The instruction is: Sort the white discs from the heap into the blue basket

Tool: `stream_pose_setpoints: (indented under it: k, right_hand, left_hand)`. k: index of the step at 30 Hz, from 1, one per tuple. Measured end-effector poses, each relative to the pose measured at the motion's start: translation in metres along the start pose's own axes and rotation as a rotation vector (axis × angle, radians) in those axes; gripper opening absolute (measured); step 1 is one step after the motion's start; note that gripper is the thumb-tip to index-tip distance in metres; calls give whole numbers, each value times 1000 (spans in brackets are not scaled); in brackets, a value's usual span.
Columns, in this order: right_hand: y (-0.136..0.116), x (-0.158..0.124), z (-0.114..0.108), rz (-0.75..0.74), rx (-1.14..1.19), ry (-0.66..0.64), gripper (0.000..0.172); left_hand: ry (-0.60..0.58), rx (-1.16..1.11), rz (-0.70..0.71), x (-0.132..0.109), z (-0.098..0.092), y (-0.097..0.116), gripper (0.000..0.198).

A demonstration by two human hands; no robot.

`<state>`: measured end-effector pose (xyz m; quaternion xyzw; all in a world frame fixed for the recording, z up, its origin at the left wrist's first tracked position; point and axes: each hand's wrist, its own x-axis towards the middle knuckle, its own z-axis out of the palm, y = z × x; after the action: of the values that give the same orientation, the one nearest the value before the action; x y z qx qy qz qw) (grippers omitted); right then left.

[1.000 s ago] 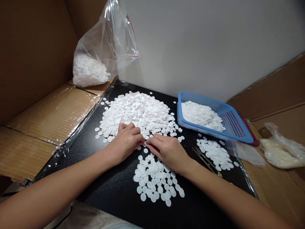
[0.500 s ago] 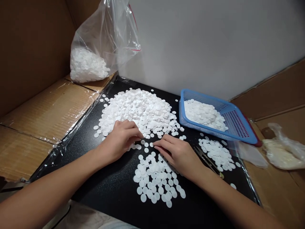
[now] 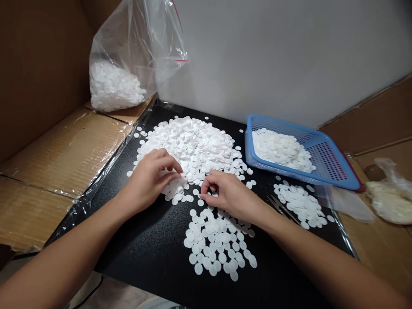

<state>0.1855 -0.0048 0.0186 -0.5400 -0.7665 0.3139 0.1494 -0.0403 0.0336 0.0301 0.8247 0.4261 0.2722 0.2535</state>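
Observation:
Reaching in from the left, my left hand [image 3: 149, 178] is at the near left edge of a large heap of small white discs [image 3: 196, 141]. Its thumb and index fingertips come together over the discs; whether one is between them is hidden. My right hand [image 3: 230, 191] is bent just in front of the heap, thumb and curled index finger pinched close by a few loose discs [image 3: 195, 192]. What that pinch holds, if anything, is too small to make out. Below it, a looser spread of white discs [image 3: 215, 246] lies on the black tabletop [image 3: 138, 253].
A blue plastic basket [image 3: 334, 182] holding white discs stands at the right rear. In front of it are a small disc pile [image 3: 301, 204] and metal tweezers [image 3: 281, 208]. A clear bag of discs [image 3: 116, 88] rests on cardboard [image 3: 61, 150] at left. Another plastic bag [image 3: 389, 199] lies far right.
My left hand has moved left and slightly away, uncovering discs at the heap's near edge. My right hand has shifted slightly left, its index finger now more curled. The view has shifted slightly.

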Motion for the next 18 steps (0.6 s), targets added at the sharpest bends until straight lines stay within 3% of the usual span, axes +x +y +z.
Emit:
stream_pose_setpoints:
  k: [3, 6, 13, 16, 18]
  right_hand:
    - [0, -14, -12, 27, 69, 67, 11]
    - [15, -44, -31, 128, 111, 126, 12]
    - [82, -119, -54, 303, -265, 337, 33]
    - [89, -126, -53, 273, -421, 472, 43]
    - [80, -119, -51, 274, -434, 486, 43]
  left_hand:
    - [-146, 151, 148, -8, 11, 3, 7]
    - [-185, 275, 232, -14, 21, 5, 5]
    - [-209, 266, 184, -15, 27, 7, 7]
    - [-200, 284, 178, -15, 27, 7, 4]
    - [-198, 289, 173, -15, 26, 7, 7]
